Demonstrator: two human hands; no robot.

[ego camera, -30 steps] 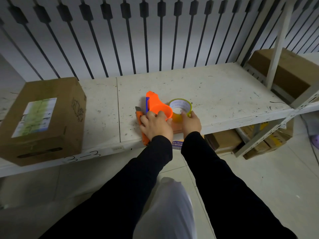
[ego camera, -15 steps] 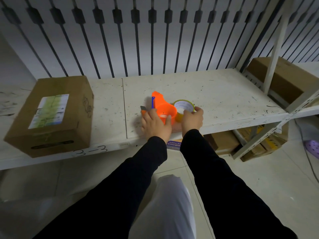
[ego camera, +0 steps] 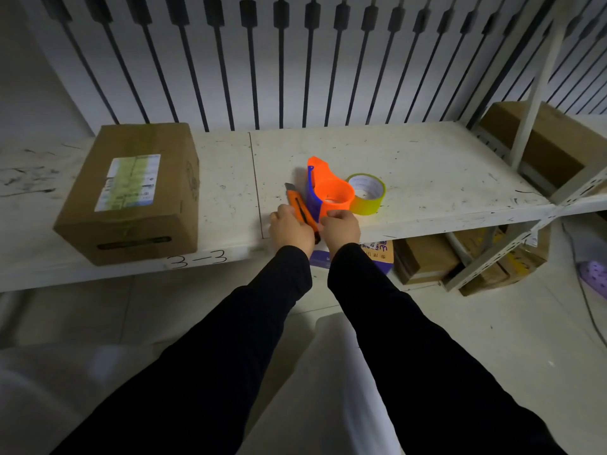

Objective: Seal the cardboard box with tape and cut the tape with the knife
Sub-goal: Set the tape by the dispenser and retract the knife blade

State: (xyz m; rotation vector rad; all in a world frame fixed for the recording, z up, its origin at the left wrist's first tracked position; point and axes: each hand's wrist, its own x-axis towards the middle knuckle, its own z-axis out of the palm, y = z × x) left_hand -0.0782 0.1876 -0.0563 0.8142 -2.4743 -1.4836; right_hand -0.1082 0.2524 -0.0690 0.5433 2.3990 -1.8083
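Both hands have drawn back toward the shelf's front edge since the earlier pictures, off the tape roll and the dispenser's ring, and they now meet at the near end of the knife. Left hand (ego camera: 290, 227) lies curled over the knife (ego camera: 301, 210), fingers closed on its handle as far as can be seen; right hand (ego camera: 341, 228) is bunched with fingertips pinched narrow at the base of the orange dispenser (ego camera: 330, 188), touching the knife's tail, though whether it grips either one I cannot tell. From the hands, the knife points to 12 o'clock, the dispenser sits just beside it at 1 o'clock, and the yellow tape roll (ego camera: 367, 194) touches the dispenser at 2 o'clock. Cardboard box (ego camera: 131, 192) rests on the white shelf (ego camera: 427, 165) well apart at 9 o'clock, label up, with no tape being laid on it.

Progress looks close to nil: tools are only being gathered. Taping the box seam and cutting the strip are both left.
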